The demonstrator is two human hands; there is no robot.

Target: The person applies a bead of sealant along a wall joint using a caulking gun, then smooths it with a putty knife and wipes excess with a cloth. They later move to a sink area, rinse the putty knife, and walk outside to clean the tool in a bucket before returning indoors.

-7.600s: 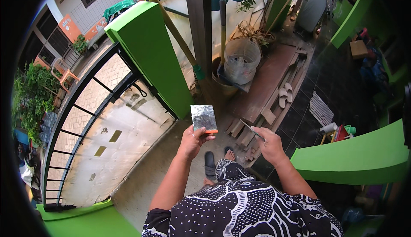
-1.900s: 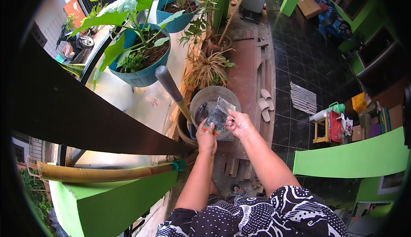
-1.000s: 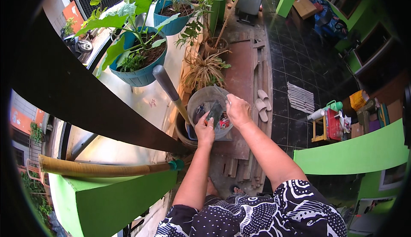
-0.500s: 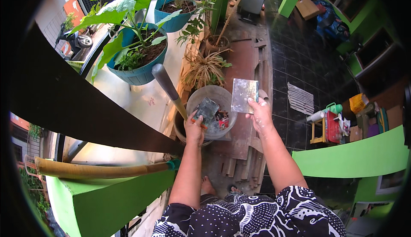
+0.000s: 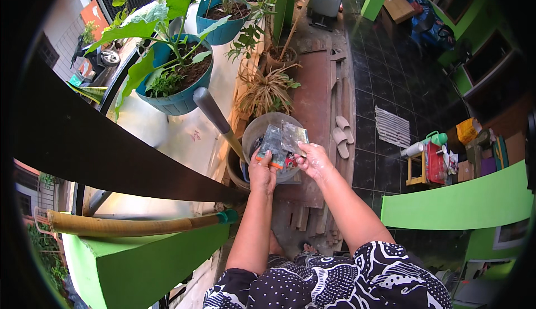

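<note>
In my left hand (image 5: 262,170) I grip a flat, dark grey putty scraper (image 5: 271,144) by its orange edge. My right hand (image 5: 314,161) pinches a second putty scraper (image 5: 293,135), a silvery rectangular plate with pale smears, at its lower right corner. Both plates are over a translucent plastic bucket (image 5: 252,126), side by side, their near edges meeting or overlapping. White residue marks the fingers of my right hand. Something red and dark shows inside the bucket, mostly covered by my hands and the plates.
A grey-gripped handle (image 5: 213,111) leans up out of the bucket area on the left. Blue potted plants (image 5: 178,101) stand on the ledge beyond it. A dry spiky plant (image 5: 271,91), wooden boards (image 5: 312,94) and beige slippers (image 5: 341,137) lie ahead and to the right.
My right hand has brought its scraper left and down, over the bucket beside the other one. My left hand has shifted slightly right, turning its scraper so the orange edge shows more. The slippers are now uncovered.
</note>
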